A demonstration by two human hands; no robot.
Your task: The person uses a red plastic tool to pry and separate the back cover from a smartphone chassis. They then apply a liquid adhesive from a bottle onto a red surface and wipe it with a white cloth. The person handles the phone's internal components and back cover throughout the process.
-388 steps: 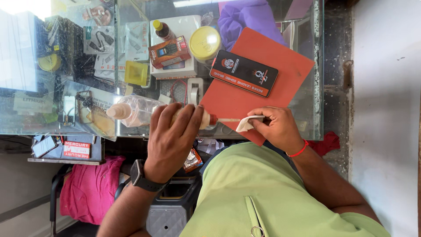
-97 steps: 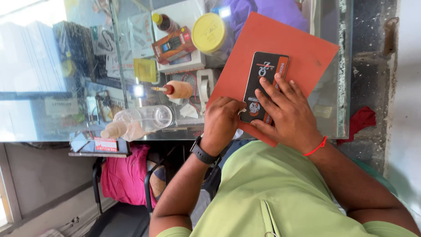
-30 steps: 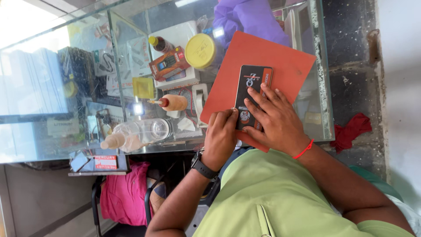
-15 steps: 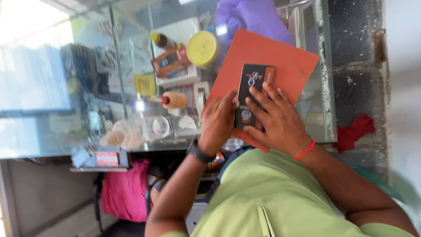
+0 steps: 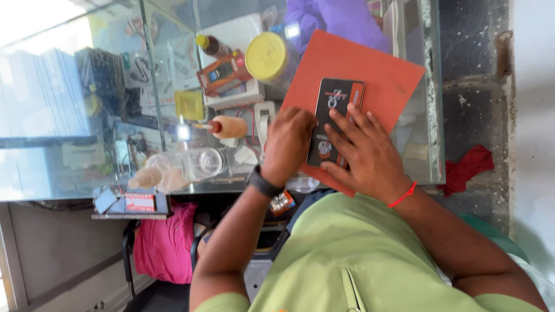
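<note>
Phone: the black smartphone [image 5: 334, 122] is lying flat on the orange mat [image 5: 378, 72], near the mat's front edge, on the glass tabletop [image 5: 425, 124].
Right hand [image 5: 365, 155]: its grip is lying open, fingers spread and pressing down on the phone's lower half.
Left hand [image 5: 288, 144]: it is curling against the phone's left edge; I cannot tell whether it is pinching anything.
Slip risk: the pressing hand is pushing near the tabletop's edge, so the mat could be sliding toward the person's lap.
Spill risk: the left elbow is working close to the clear plastic bottle [image 5: 179, 168] and the small brown-capped bottle [image 5: 224, 126]; a careless sweep could be knocking them over.
Glass risk: hard pressing is loading the glass.
</note>
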